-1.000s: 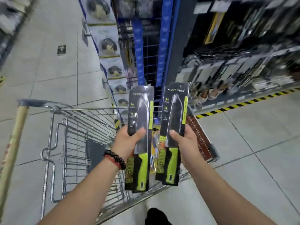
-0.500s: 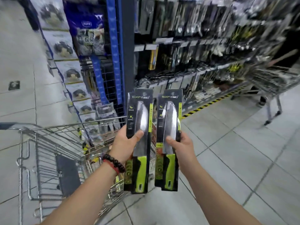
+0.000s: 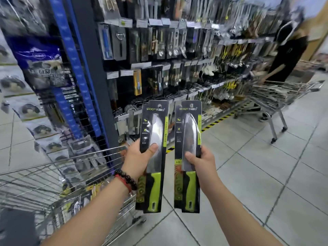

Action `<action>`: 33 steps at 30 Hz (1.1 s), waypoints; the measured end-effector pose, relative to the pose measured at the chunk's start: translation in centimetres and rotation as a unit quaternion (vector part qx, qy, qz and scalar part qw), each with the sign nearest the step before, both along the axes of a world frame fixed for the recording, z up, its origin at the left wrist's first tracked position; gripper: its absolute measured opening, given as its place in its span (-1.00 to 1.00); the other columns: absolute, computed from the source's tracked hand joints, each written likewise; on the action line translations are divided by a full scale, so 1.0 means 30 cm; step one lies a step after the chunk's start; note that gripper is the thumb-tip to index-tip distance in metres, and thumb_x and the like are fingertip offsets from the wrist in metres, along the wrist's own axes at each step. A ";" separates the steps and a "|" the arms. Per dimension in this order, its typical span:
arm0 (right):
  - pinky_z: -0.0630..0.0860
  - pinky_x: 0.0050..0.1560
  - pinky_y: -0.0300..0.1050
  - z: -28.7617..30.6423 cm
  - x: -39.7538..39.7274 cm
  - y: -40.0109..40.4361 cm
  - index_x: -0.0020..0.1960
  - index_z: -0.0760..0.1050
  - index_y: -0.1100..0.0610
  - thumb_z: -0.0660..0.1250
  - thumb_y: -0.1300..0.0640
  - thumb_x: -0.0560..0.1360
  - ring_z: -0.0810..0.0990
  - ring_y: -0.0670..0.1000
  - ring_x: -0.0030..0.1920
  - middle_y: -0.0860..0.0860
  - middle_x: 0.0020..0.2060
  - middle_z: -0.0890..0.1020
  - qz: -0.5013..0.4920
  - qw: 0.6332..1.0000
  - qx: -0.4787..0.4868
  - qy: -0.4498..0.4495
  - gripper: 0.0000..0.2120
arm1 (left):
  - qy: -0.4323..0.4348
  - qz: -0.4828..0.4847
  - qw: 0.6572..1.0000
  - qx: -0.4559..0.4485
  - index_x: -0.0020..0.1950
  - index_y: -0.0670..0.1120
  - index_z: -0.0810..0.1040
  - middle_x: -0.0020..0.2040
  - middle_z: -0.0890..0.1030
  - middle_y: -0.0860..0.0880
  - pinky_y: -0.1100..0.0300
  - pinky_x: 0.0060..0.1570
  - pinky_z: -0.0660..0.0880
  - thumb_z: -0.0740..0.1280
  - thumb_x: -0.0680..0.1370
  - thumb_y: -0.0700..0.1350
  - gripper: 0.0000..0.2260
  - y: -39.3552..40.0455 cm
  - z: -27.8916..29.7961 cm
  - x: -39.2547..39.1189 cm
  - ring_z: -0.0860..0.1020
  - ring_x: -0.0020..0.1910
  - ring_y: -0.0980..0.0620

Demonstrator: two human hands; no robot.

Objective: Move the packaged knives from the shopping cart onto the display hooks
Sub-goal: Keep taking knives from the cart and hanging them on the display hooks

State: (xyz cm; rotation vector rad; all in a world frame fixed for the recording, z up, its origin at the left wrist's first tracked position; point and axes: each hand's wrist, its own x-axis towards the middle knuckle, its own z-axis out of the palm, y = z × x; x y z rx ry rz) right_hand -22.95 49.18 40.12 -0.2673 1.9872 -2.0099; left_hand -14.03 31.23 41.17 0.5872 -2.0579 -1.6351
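Utensil racks (image 3: 177, 50) ahead; second cart (image 3: 276, 96) right.

I'm seeing a second cart (image 3: 276, 96) sitting at two o'clock, a dark-clothed person (image 3: 288, 55) standing behind it, and a blue bag (image 3: 40, 68) hanging at ten o'clock.

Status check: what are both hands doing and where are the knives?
Left hand grips one packaged knife. Right hand grips the other packaged knife. Both upright, short of the display hooks. Nothing between.
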 end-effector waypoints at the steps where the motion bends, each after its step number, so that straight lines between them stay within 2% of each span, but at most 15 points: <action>1: 0.61 0.02 0.25 0.003 -0.009 0.000 0.01 0.57 0.07 0.38 0.29 0.48 0.66 0.26 -0.03 0.18 -0.07 0.68 0.003 1.000 0.003 0.001 -0.84 | 0.003 0.001 1.000 -0.003 0.01 0.02 0.53 -0.03 0.64 0.02 0.14 -0.03 0.53 0.39 0.52 -0.01 -0.89 0.001 0.005 -0.007 0.59 -0.02 0.05; 4: 0.60 0.00 0.29 0.033 -0.159 0.069 -0.04 0.58 0.05 0.37 0.32 0.49 0.64 0.31 -0.02 0.24 -0.05 0.66 0.003 1.000 -0.011 0.007 -0.82 | 0.015 0.013 1.000 -0.008 -0.04 0.07 0.52 -0.07 0.62 0.08 0.29 -0.16 0.46 0.38 0.53 -0.03 -0.94 0.076 0.025 -0.148 0.57 -0.09 0.17; 10: 0.58 -0.02 0.35 0.046 -0.452 0.053 -0.07 0.59 0.00 0.38 0.32 0.48 0.64 0.30 -0.07 0.20 -0.09 0.67 0.018 1.000 -0.015 0.010 -0.78 | 0.026 0.035 0.999 -0.019 0.05 0.05 0.53 -0.02 0.63 0.12 0.28 -0.05 0.46 0.39 0.53 -0.03 -0.87 0.086 0.037 -0.402 0.57 -0.02 0.22; 13: 0.59 0.00 0.33 0.043 -0.605 -0.009 -0.06 0.59 0.01 0.39 0.32 0.47 0.64 0.31 -0.04 0.15 -0.12 0.69 0.036 0.999 -0.020 0.015 -0.78 | 0.030 0.053 0.998 -0.026 0.06 0.04 0.53 -0.02 0.61 0.15 0.31 -0.08 0.45 0.38 0.53 -0.02 -0.87 0.031 0.023 -0.534 0.55 -0.03 0.26; 16: 0.59 0.06 0.27 0.031 -0.753 -0.078 -0.05 0.59 -0.02 0.38 0.32 0.48 0.67 0.22 -0.05 0.07 -0.12 0.71 0.056 0.998 -0.013 0.018 -0.76 | 0.046 0.062 0.997 -0.006 0.04 0.09 0.52 -0.01 0.61 0.18 0.33 -0.07 0.45 0.38 0.53 -0.04 -0.88 -0.039 -0.002 -0.674 0.55 -0.02 0.29; 20: 0.57 0.08 0.31 0.023 -0.972 -0.172 -0.05 0.61 -0.07 0.39 0.29 0.47 0.67 0.22 -0.01 0.09 -0.07 0.71 0.080 0.997 0.008 0.017 -0.74 | 0.049 0.082 0.995 0.010 -0.01 0.11 0.53 -0.02 0.64 0.14 0.30 -0.09 0.45 0.39 0.52 -0.03 -0.91 -0.151 -0.025 -0.880 0.57 -0.03 0.25; 24: 0.59 0.06 0.28 0.024 -1.177 -0.276 -0.02 0.60 -0.02 0.39 0.30 0.47 0.68 0.17 -0.05 0.03 -0.11 0.72 0.085 0.996 0.026 0.024 -0.77 | 0.039 0.100 0.994 0.002 0.00 0.12 0.53 -0.05 0.63 0.15 0.32 -0.12 0.45 0.39 0.52 0.00 -0.91 -0.241 -0.022 -1.062 0.56 -0.07 0.27; 28: 0.58 0.03 0.30 0.012 -1.374 -0.382 -0.06 0.60 0.02 0.41 0.26 0.45 0.66 0.22 -0.06 0.09 -0.14 0.70 0.106 0.993 0.043 0.035 -0.84 | 0.040 0.114 0.993 0.015 -0.03 0.14 0.54 -0.07 0.65 0.16 0.32 -0.09 0.49 0.40 0.51 -0.01 -0.91 -0.317 -0.029 -1.218 0.60 -0.09 0.27; 30: 0.57 0.07 0.29 -0.001 -1.477 -0.443 -0.07 0.60 0.03 0.41 0.26 0.45 0.66 0.23 -0.05 0.11 -0.14 0.69 0.121 0.991 0.040 0.027 -0.85 | 0.038 0.120 0.992 0.012 -0.02 0.16 0.53 -0.08 0.64 0.21 0.44 -0.15 0.47 0.39 0.52 -0.06 -0.88 -0.361 -0.030 -1.293 0.59 -0.11 0.35; 33: 0.56 0.09 0.29 -0.017 -1.626 -0.556 -0.08 0.60 0.04 0.40 0.26 0.46 0.64 0.25 -0.04 0.15 -0.11 0.68 0.161 0.986 0.036 0.020 -0.86 | 0.031 0.151 0.988 0.003 -0.05 0.13 0.53 -0.07 0.64 0.13 0.42 -0.17 0.47 0.39 0.53 -0.07 -0.90 -0.442 -0.042 -1.403 0.58 -0.16 0.34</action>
